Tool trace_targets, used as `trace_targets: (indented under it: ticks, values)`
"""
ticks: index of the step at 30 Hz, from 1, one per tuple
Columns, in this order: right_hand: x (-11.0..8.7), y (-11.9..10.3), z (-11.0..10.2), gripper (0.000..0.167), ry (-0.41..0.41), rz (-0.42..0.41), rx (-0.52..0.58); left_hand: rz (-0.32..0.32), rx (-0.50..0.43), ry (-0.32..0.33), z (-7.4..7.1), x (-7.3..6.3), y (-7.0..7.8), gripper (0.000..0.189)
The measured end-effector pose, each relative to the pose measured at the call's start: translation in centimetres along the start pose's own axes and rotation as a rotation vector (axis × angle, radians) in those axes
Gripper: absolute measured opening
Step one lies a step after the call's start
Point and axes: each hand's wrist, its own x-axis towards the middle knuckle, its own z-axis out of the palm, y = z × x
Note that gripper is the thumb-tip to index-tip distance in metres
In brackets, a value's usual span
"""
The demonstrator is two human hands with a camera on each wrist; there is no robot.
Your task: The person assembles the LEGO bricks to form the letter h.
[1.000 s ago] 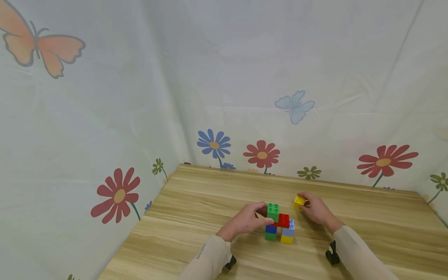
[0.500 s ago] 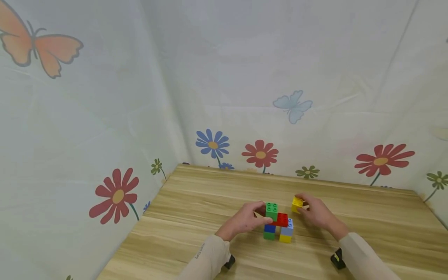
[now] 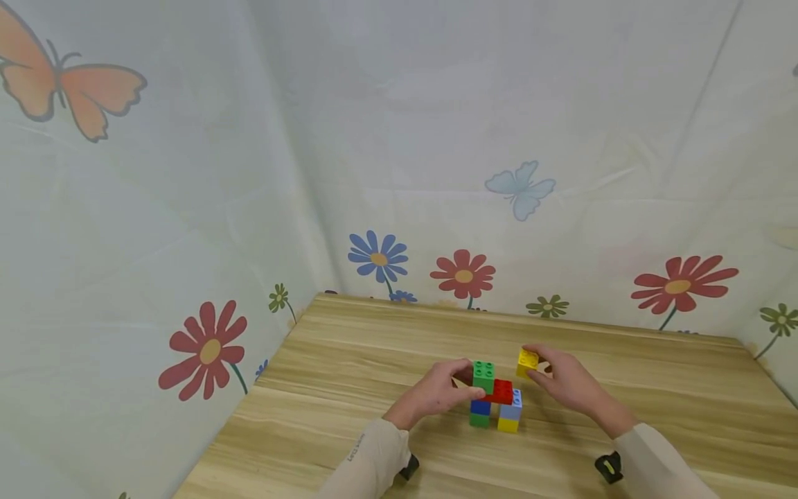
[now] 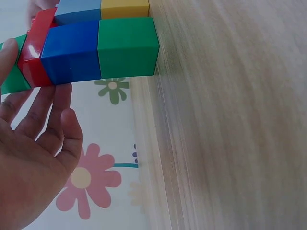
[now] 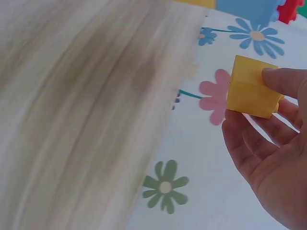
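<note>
My left hand (image 3: 438, 389) pinches the green toy brick (image 3: 483, 376) at the top left of a small brick bridge. Under that brick lies a red brick (image 3: 502, 391), spanning two stacks. The left stack is a blue brick (image 4: 72, 51) over a green brick (image 4: 127, 48); the right one is a light blue brick (image 3: 510, 409) over a yellow brick (image 3: 508, 424). My right hand (image 3: 569, 378) holds another yellow brick (image 5: 253, 87) between thumb and fingers, behind and right of the bridge. In the right wrist view this brick is raised off the table, studs toward the palm.
The wood-grain table (image 3: 374, 346) runs back to a white fabric backdrop (image 3: 436, 138) printed with flowers and butterflies. A black wrist strap piece (image 3: 609, 468) shows beside the right sleeve, and another (image 3: 409, 468) beside the left sleeve.
The right hand has moved the yellow brick slightly left, toward the bridge, and its forearm has swung right. The left hand and the bridge have stayed practically still.
</note>
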Motion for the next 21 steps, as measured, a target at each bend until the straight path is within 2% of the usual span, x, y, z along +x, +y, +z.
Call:
trace_targets:
  ticks: [21]
  values:
    - [-0.4,-4.2,-1.9,0.043,0.017,-0.081,0.016,0.016,0.009,-0.003,0.0,0.1,-0.2,0.026]
